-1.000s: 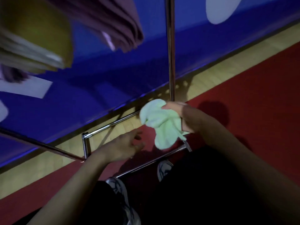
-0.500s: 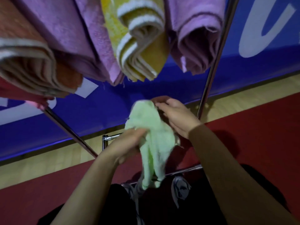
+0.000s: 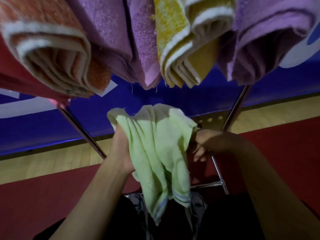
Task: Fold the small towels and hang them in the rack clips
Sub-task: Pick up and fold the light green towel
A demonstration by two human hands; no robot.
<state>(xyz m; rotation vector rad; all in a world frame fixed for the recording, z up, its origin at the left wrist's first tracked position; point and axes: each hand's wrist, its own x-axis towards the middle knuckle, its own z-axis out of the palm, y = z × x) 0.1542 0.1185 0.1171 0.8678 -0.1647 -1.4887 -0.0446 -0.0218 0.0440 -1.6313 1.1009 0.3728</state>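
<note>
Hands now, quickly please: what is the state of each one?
Left hand: grips the green towel near its top edge.
Right hand: mostly behind the towel; fingers partly visible, grip cannot be told.

Folded towels [image 3: 103, 40] hang in a tight row overhead, closing the space above. Open room lies beneath them. Slanted rack poles [image 3: 83, 130] fence it left and right.
</note>
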